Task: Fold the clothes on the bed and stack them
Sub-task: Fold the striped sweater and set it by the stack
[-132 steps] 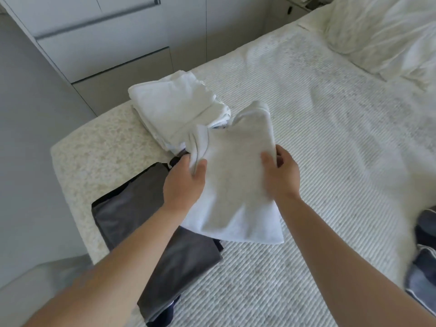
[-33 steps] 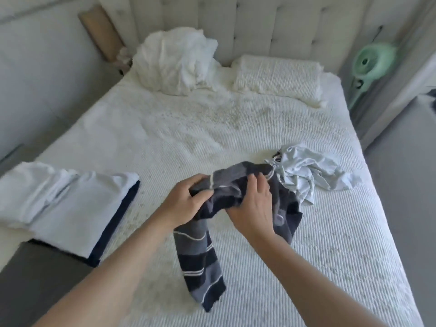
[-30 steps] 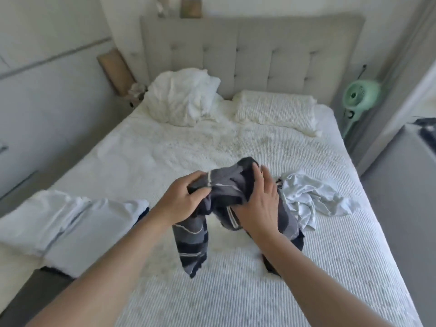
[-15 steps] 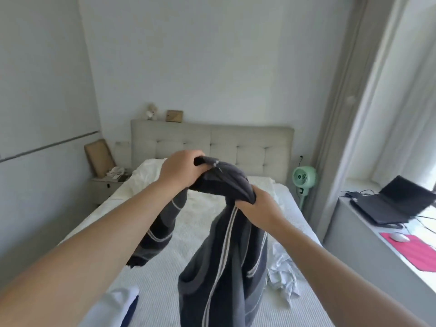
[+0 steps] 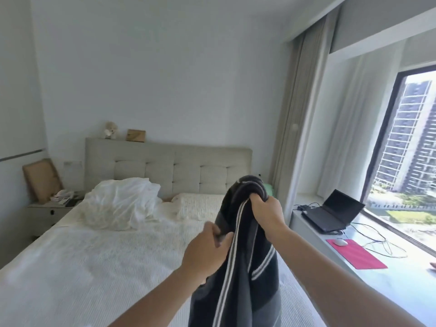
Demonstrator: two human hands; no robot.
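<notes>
The dark striped garment (image 5: 238,267) hangs in the air over the right side of the bed (image 5: 94,267), held up at its top end, its long axis running near vertical with the pale stripes following that line down and out of view at the bottom edge. On the far left a bedside table (image 5: 50,210) stands against the wall, and a crumpled white duvet (image 5: 120,204) lies by the headboard (image 5: 165,166); the wide stretch of bedspread to the left of the garment lies flat. The left hand (image 5: 205,253) pinches the garment's left edge, lower down. The right hand (image 5: 267,212) is curled round the bunched top, higher up. To the right, a window-side surface (image 5: 377,279) carries a laptop (image 5: 335,212) and a red mat (image 5: 356,253)
</notes>
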